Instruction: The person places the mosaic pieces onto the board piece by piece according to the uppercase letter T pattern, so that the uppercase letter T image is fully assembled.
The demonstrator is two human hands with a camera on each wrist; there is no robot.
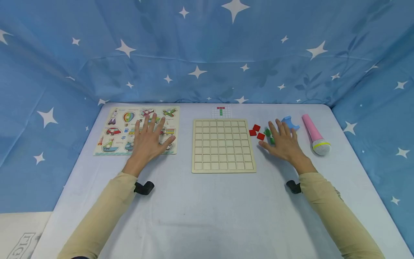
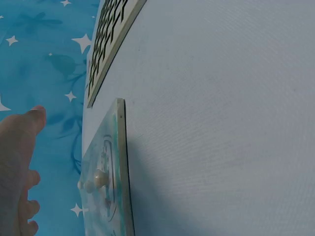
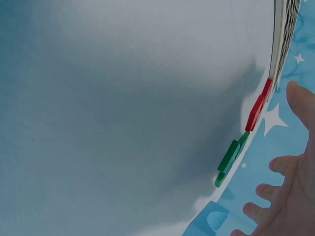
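Observation:
Fingers spread, my left hand [image 1: 147,141] is held over a wooden peg puzzle [image 1: 100,150] printed with vehicles. In the left wrist view that hand [image 2: 17,157] appears above the puzzle's edge, apart from it. My right hand [image 1: 284,143] also has its fingers spread and holds nothing. It hovers near several green square tiles [image 1: 267,132], which it partly hides in the head view. Beside them lie red square tiles [image 1: 260,136]. Between the hands lies a wooden grid board [image 1: 224,146] with bare square cells.
Behind the board lies a small pattern card [image 1: 221,111] with a red and green T. A light blue curved piece [image 1: 291,123] sits just beyond the right hand. Farther right is a toy microphone [image 1: 315,135] with a pink handle. A starry blue curtain [image 1: 207,50] surrounds the white table [image 1: 200,216].

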